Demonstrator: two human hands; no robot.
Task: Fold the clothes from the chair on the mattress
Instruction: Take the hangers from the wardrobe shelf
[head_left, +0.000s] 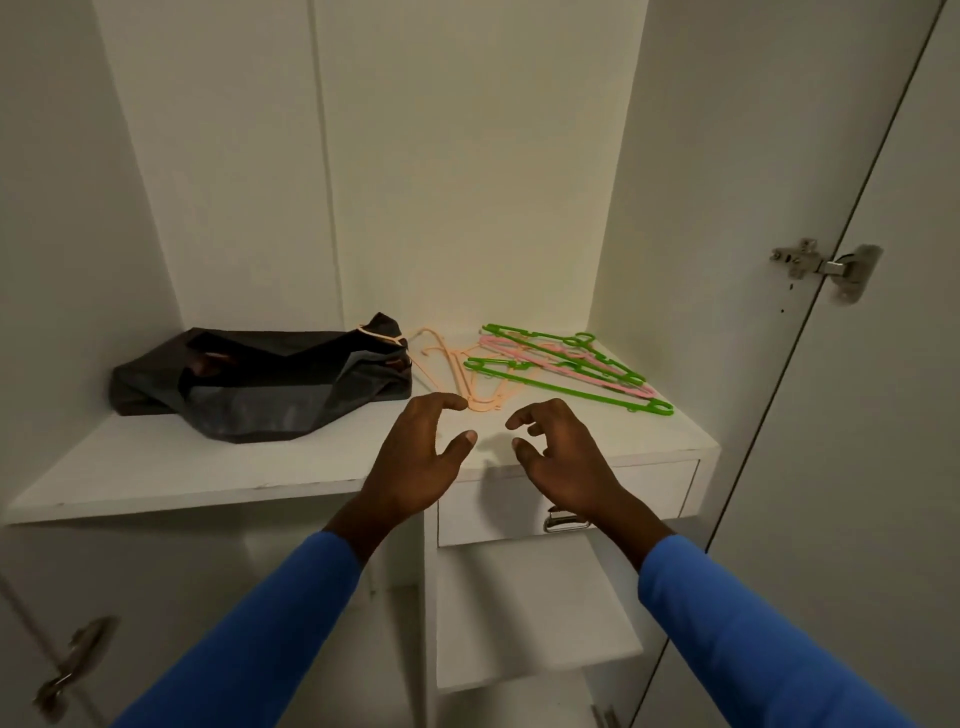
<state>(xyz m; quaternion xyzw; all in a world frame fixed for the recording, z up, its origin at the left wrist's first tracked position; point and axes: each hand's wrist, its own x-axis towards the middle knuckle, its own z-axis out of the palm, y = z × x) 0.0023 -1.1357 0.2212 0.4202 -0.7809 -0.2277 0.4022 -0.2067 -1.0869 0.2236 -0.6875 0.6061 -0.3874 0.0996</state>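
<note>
I face an open white wardrobe. No clothes, chair or mattress are in view. My left hand (415, 457) and my right hand (561, 457) reach side by side over the front of the wardrobe shelf (156, 467), fingers loosely curved and holding nothing. Both arms wear blue sleeves. The fingertips of my left hand are close to a peach hanger (447, 369) lying on the shelf.
A dark crumpled bag (260, 384) lies on the shelf's left part. Green hangers (566, 384) and a pink hanger (561, 364) lie at the right. A drawer (649, 493) with a metal handle sits under the shelf. The open wardrobe door (883, 415) stands at right.
</note>
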